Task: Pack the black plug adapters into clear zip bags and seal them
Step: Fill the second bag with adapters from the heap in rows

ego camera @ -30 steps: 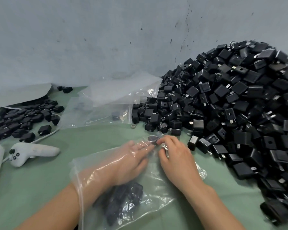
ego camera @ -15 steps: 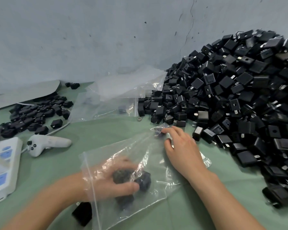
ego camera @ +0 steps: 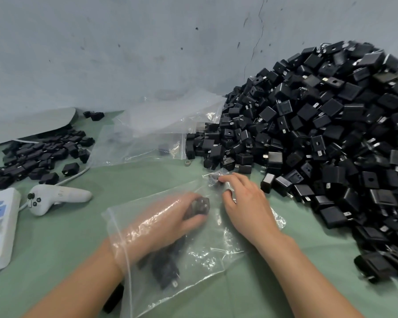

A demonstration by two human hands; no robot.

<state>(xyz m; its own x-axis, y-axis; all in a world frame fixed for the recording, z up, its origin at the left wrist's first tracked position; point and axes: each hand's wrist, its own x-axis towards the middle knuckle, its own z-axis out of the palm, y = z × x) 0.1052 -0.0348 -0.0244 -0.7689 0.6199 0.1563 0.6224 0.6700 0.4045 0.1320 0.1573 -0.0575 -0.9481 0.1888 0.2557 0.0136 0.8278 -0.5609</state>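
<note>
Zip bag (ego camera: 216, 253) lies at lower centre on the green tabletop (ego camera: 67, 237), left grip (ego camera: 170, 216) inside it, clenched round a black adapter (ego camera: 199, 206). Right grip (ego camera: 246, 203) pinches the bag's far corner, near the adapter pile (ego camera: 319, 134) at right.

Through the wrinkled film of the clear plastic zip bag (ego camera: 216, 255), the left hand (ego camera: 170, 216) is motion-smeared, and the black plug adapter (ego camera: 199, 206) its fingers curl round is a dark blur. Whether the right hand (ego camera: 246, 203) pinches the bag's crumpled far corner cannot be told, nor what the small dark thing (ego camera: 213, 177) under the film there is. The big heap of black adapters (ego camera: 319, 134) runs off the right edge, and the white power strip (ego camera: 0, 226) is cut by the left edge.
</note>
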